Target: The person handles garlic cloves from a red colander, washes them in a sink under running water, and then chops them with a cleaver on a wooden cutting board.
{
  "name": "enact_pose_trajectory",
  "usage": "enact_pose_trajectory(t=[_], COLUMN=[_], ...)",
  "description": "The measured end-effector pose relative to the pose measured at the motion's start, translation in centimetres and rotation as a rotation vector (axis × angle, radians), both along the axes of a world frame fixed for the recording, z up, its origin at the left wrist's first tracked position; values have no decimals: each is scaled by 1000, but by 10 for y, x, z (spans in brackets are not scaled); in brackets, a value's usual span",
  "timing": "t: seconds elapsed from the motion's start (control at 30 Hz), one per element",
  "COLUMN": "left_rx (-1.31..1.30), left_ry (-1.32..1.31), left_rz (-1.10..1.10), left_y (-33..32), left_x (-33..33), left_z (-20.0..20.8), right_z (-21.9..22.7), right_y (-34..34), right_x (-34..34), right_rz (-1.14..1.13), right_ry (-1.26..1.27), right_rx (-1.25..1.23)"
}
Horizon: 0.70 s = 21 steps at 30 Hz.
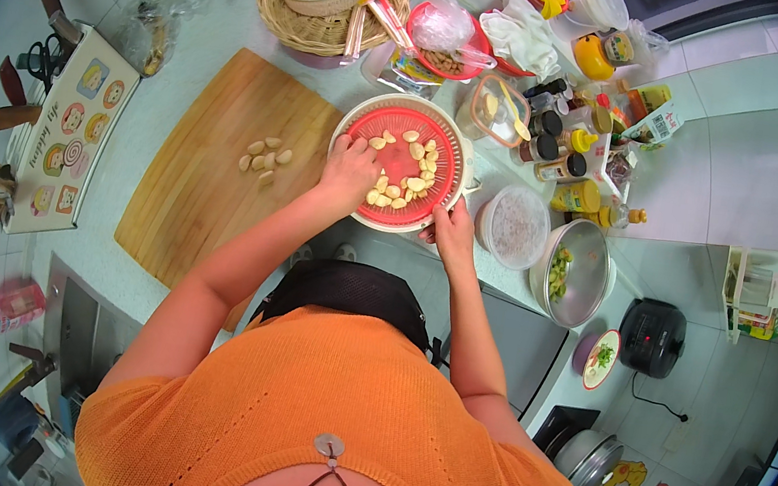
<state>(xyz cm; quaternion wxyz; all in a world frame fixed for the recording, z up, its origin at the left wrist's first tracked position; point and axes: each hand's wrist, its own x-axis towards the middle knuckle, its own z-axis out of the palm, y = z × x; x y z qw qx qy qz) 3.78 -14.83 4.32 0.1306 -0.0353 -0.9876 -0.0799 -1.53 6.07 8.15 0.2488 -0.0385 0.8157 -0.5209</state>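
A cream-rimmed colander with a red inside holds several peeled garlic cloves. My right hand grips its rim at the near right, fingers curled under the edge. Over the left part of the colander, my left hand is closed with bent fingers; whatever is between them is hidden. More garlic cloves lie in a small group on the wooden cutting board, left of the colander.
A knife block with knives and scissors stands left. Behind are a wicker tray and a red bowl. To the right sit a lidded tub, seasoning bottles, a steel bowl and a black cooker.
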Motion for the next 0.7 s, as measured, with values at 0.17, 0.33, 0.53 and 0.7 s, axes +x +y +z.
enact_pose_trajectory(t=[0.17,0.33,0.53,0.7], left_rx=[244,901,908,657], left_ry=[50,175,391,278], left_rz=[-14,290,721,816], left_y=[-4,-30,-87,-107], left_x=[2,32,99,123], left_z=[-2,2,-22,-67], right_z=[-3,-3,-14,-11], right_y=[2,7,17,17], right_x=[0,-5,-18,-22], right_rz=[-19,-54,-92,-92], right_ry=[0,2,-54,-110], right_rx=[9,8,-52,-57])
